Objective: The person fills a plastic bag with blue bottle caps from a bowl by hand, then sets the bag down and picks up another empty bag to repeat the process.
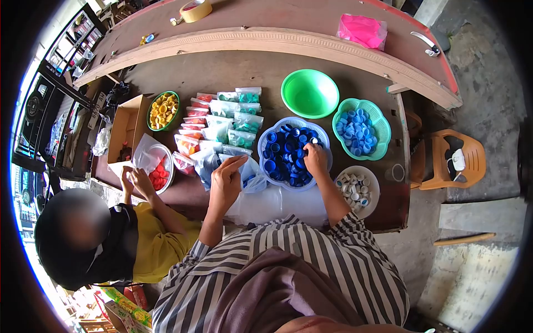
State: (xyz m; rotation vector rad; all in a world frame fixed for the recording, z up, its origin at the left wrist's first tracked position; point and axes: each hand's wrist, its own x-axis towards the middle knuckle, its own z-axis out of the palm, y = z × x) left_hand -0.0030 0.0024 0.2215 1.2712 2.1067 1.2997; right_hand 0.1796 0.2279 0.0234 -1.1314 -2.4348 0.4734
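Note:
My left hand is raised with its fingers curled together at a clear plastic bag, which has something blue inside. Part of the bag is behind the hand. Reaching into a light-blue basket of dark-blue bottle caps, my right hand has its fingertips closed on a cap that shows pale. Flat clear plastic bags lie on the table edge in front of me. Left of the basket are rows of filled bags with green, red and blue contents.
A green bowl, a turquoise basket of light-blue caps and a bowl of white caps stand around the basket. On the left a co-worker's hands are at red caps, near yellow caps and a cardboard box.

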